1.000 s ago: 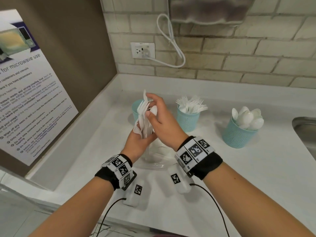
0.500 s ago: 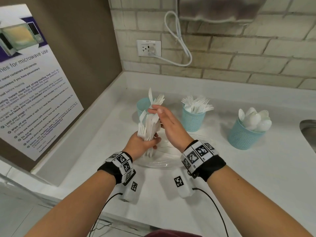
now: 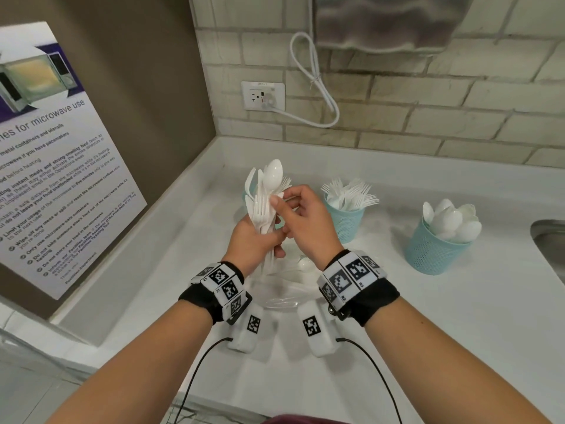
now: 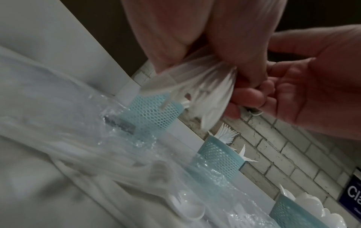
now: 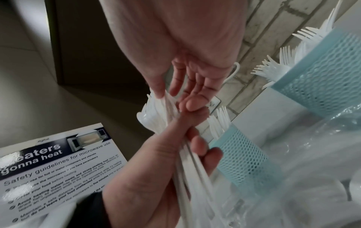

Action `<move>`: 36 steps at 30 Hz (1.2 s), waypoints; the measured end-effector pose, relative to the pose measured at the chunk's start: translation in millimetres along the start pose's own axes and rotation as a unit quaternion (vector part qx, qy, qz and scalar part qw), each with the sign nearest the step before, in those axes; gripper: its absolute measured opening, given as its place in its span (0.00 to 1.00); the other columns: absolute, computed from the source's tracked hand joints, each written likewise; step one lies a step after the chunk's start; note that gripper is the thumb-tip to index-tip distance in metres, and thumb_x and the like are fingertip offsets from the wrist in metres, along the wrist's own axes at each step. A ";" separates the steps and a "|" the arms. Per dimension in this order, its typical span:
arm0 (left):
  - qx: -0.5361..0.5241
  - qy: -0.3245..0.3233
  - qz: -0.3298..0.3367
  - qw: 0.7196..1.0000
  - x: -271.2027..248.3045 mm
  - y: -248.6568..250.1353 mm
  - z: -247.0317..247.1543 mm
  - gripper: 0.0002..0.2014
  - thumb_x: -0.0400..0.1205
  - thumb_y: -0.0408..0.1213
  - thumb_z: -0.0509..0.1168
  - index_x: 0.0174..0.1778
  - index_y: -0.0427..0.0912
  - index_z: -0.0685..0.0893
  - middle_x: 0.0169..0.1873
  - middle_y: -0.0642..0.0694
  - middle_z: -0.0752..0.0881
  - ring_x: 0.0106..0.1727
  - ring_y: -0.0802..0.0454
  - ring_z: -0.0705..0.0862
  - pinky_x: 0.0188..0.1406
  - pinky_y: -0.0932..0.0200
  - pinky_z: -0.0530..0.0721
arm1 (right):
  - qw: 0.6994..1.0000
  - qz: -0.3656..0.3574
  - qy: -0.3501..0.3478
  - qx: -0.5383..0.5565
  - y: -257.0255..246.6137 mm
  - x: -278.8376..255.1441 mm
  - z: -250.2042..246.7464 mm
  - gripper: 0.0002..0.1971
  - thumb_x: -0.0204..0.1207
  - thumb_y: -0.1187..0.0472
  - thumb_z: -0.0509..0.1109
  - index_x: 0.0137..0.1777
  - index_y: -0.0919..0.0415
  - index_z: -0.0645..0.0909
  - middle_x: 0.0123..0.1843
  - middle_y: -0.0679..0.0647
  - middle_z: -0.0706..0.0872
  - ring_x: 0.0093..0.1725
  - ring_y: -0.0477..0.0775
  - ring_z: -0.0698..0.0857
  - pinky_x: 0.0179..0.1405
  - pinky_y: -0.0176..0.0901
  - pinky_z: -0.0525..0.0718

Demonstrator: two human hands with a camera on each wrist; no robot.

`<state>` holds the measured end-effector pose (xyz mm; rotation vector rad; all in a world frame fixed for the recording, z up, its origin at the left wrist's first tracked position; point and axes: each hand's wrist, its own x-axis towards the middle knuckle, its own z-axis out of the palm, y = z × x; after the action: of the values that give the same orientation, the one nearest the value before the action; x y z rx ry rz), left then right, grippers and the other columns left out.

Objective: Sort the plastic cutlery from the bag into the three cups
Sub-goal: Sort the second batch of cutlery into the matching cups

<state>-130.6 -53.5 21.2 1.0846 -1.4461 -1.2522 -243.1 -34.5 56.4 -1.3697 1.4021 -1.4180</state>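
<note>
My left hand [image 3: 256, 243] grips a bundle of white plastic cutlery [image 3: 264, 206] upright by the handles, above the clear bag [image 3: 284, 296] on the counter. My right hand [image 3: 282, 203] pinches a piece near the top of the bundle, just under a spoon bowl [image 3: 273, 175] that sticks up highest. Three teal mesh cups stand behind: the left cup [image 3: 248, 191] mostly hidden by the bundle, the middle cup [image 3: 345, 221] full of forks, the right cup [image 3: 434, 255] full of spoons. In the wrist views the bundle [image 4: 205, 92] [image 5: 168, 108] fans out between both hands.
A loose spoon [image 3: 305, 265] lies in the bag. A sink rim [image 3: 547, 240] is at the far right. A microwave poster [image 3: 61, 179] covers the left wall. A socket [image 3: 263, 96] with a white cable sits on the brick back wall.
The bundle has risen a little in my left hand. My right hand has gone from lying against its top to pinching one piece, and a spoon now stands above the rest.
</note>
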 end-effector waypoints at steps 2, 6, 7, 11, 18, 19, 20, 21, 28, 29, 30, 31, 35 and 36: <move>0.007 -0.009 0.002 1.000 1.8 -0.2 -1.4 0.12 0.74 0.25 0.71 0.52 0.40 0.83 0.28 0.50 0.86 0.20 0.49 0.81 0.28 0.52 0.86 | 1.000 -0.007 0.000 0.004 0.7 2.9 -3.6 0.06 0.77 0.55 0.70 0.42 0.45 0.75 0.40 0.48 0.80 0.34 0.56 0.81 0.30 0.42 0.81; -0.016 -0.018 -0.002 1.000 4.7 -0.1 -2.6 0.13 0.75 0.24 0.71 0.54 0.35 0.82 0.26 0.52 0.83 0.20 0.53 0.77 0.24 0.56 0.82 | 0.999 -0.003 -0.022 0.028 -2.9 6.9 -7.9 0.04 0.79 0.61 0.67 0.51 0.52 0.77 0.39 0.50 0.77 0.27 0.50 0.80 0.24 0.36 0.80; -0.022 -0.022 -0.007 0.999 5.2 0.6 -2.5 0.13 0.75 0.24 0.71 0.54 0.34 0.82 0.26 0.51 0.83 0.20 0.53 0.76 0.23 0.57 0.81 | 0.999 -0.003 -0.025 0.032 -3.9 8.0 -8.0 0.07 0.79 0.61 0.67 0.56 0.53 0.77 0.39 0.50 0.76 0.26 0.48 0.80 0.24 0.35 0.80; -0.019 -0.059 -0.008 0.998 7.1 2.8 -1.0 0.10 0.74 0.27 0.74 0.47 0.41 0.83 0.33 0.48 0.80 0.20 0.58 0.75 0.20 0.59 0.79 | 0.999 -0.006 -0.019 0.048 -6.7 13.4 -9.1 0.13 0.78 0.60 0.70 0.62 0.52 0.78 0.37 0.49 0.75 0.26 0.49 0.79 0.24 0.35 0.79; -0.044 -0.058 -0.007 0.997 18.3 -2.5 -1.5 0.14 0.78 0.39 0.69 0.57 0.36 0.81 0.26 0.50 0.81 0.17 0.57 0.71 0.20 0.59 0.79 | 0.998 -0.003 0.015 0.069 -2.2 27.0 -9.9 0.10 0.76 0.65 0.70 0.48 0.47 0.76 0.41 0.49 0.77 0.40 0.56 0.83 0.40 0.53 0.88; -0.049 -0.053 -0.003 0.997 19.6 -1.9 -1.0 0.17 0.79 0.44 0.67 0.57 0.34 0.81 0.26 0.47 0.78 0.17 0.57 0.71 0.20 0.58 0.79 | 0.997 0.000 0.019 0.075 -2.0 28.7 -9.6 0.09 0.77 0.65 0.69 0.50 0.50 0.76 0.42 0.49 0.77 0.41 0.57 0.83 0.39 0.53 0.89; -0.053 -0.049 0.000 0.997 21.0 -0.9 -0.5 0.20 0.79 0.49 0.65 0.55 0.34 0.80 0.27 0.44 0.76 0.17 0.56 0.71 0.21 0.58 0.79 | 0.996 0.003 0.019 0.082 -1.8 29.9 -9.2 0.09 0.78 0.66 0.69 0.51 0.52 0.76 0.44 0.50 0.78 0.43 0.58 0.84 0.39 0.53 0.90; -0.059 -0.045 0.001 0.997 22.2 0.4 -0.1 0.22 0.78 0.52 0.63 0.53 0.35 0.80 0.28 0.43 0.75 0.17 0.56 0.70 0.21 0.58 0.79 | 0.996 0.004 0.020 0.086 -1.5 30.7 -8.9 0.08 0.78 0.66 0.68 0.53 0.54 0.75 0.47 0.51 0.79 0.45 0.61 0.86 0.39 0.54 0.90; -0.075 -0.026 0.000 0.997 25.2 2.1 6.6 0.22 0.78 0.58 0.57 0.47 0.40 0.81 0.28 0.43 0.76 0.18 0.55 0.70 0.19 0.60 0.74 | 0.997 -0.011 0.059 0.051 4.4 28.6 -3.1 0.12 0.79 0.62 0.67 0.60 0.55 0.74 0.51 0.50 0.81 0.38 0.43 0.84 0.33 0.35 0.83; -0.073 -0.026 0.004 0.997 24.7 2.6 8.1 0.23 0.78 0.58 0.57 0.48 0.40 0.82 0.28 0.43 0.75 0.18 0.55 0.70 0.19 0.60 0.74 | 0.997 0.000 0.054 0.047 5.2 27.6 -2.0 0.13 0.79 0.61 0.68 0.62 0.57 0.74 0.50 0.50 0.81 0.32 0.38 0.82 0.30 0.31 0.80; -0.068 -0.026 0.006 0.997 24.1 3.4 9.0 0.23 0.79 0.58 0.57 0.51 0.40 0.82 0.28 0.43 0.76 0.19 0.55 0.70 0.19 0.60 0.74 | 0.998 0.014 0.042 0.047 5.6 26.5 -1.1 0.14 0.79 0.61 0.67 0.63 0.59 0.74 0.46 0.51 0.82 0.26 0.37 0.81 0.25 0.29 0.78; -0.064 -0.026 0.008 0.998 23.6 3.8 9.3 0.23 0.80 0.57 0.56 0.53 0.40 0.82 0.27 0.44 0.76 0.19 0.55 0.70 0.19 0.59 0.74 | 0.998 0.024 0.028 0.047 6.3 26.3 -0.7 0.12 0.80 0.60 0.66 0.62 0.60 0.75 0.41 0.51 0.82 0.22 0.37 0.79 0.23 0.29 0.76; -0.032 -0.015 0.017 0.999 22.3 3.5 7.2 0.19 0.86 0.51 0.54 0.44 0.42 0.84 0.23 0.52 0.80 0.21 0.55 0.76 0.22 0.60 0.79 | 0.999 0.040 0.000 0.023 6.2 27.9 0.2 0.09 0.84 0.61 0.58 0.58 0.61 0.77 0.31 0.50 0.81 0.20 0.38 0.78 0.23 0.30 0.75; -0.023 -0.005 0.016 1.000 22.6 4.5 6.5 0.19 0.86 0.50 0.53 0.43 0.42 0.84 0.22 0.52 0.82 0.21 0.56 0.78 0.23 0.62 0.81 | 0.999 0.043 -0.001 0.023 4.9 28.4 0.5 0.10 0.85 0.62 0.57 0.59 0.61 0.77 0.31 0.49 0.80 0.20 0.36 0.78 0.22 0.28 0.75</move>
<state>-141.8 -73.9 27.1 1.0225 -1.4312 -1.2637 -249.0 -62.7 57.2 -1.2672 1.4014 -1.3838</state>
